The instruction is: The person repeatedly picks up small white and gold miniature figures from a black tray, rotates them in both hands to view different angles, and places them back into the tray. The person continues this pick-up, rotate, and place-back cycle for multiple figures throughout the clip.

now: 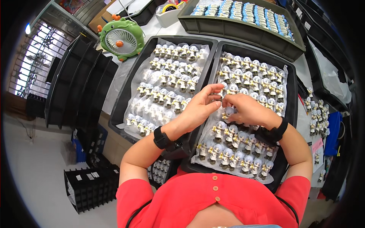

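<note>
Two black trays lie side by side, the left tray (114,110) and the right tray (292,114), both lined with white sheet and holding rows of small figurines with pale hair and white-and-gold clothes. My left hand (199,106) hovers over the rim between them, thumb and fingers apart, with nothing visible in it. Over the middle rows of the right tray, my right hand (249,109) curls its thumb and fingers around a figurine (228,113). That figurine is partly covered by the fingers. Black bands circle both wrists.
A green fan (121,40) stands beyond the left tray. Behind the right tray is a grey-green crate (243,32) of blue-and-white pieces. Loose figurines (318,116) cluster on the table at right. Stacked black trays (76,87) rise at left, with a black crate (91,186) on the floor.
</note>
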Tool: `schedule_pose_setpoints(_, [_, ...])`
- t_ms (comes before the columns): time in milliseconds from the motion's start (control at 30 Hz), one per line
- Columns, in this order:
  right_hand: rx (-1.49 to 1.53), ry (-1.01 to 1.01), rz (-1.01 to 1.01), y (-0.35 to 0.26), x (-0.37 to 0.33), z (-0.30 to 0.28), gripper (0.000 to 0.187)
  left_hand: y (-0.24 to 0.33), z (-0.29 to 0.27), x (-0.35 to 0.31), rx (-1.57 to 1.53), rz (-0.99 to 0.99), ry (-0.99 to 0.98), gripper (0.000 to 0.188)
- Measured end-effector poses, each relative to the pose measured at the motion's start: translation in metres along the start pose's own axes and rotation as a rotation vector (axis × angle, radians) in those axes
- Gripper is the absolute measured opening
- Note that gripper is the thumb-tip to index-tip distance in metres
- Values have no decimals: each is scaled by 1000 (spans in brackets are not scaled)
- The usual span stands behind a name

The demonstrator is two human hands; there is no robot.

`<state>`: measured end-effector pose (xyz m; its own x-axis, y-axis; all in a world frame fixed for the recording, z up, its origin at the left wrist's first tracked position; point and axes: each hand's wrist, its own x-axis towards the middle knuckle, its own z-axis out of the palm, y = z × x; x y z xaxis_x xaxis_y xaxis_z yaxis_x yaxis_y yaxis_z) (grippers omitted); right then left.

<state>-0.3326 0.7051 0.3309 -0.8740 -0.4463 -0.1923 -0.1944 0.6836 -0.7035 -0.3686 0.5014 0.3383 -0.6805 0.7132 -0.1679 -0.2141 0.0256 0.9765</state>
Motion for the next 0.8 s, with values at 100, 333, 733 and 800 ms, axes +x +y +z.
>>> schedule_pose_setpoints(100, [116,102,-138,-2,-4,-13,42,-7,-3,1,98,58,-40,60])
schedule_pose_setpoints(333, [540,216,-276,-1,-3,-22,35,-3,11,-6,32,107,-82,72])
schedule_pose_setpoints(733, [641,180,-256,-1,-3,-21,43,4,7,-6,-328,-14,-71,59])
schedule_pose_setpoints(800, [686,163,-229,-1,-4,-21,41,5,5,-7,-368,-36,-91,59])
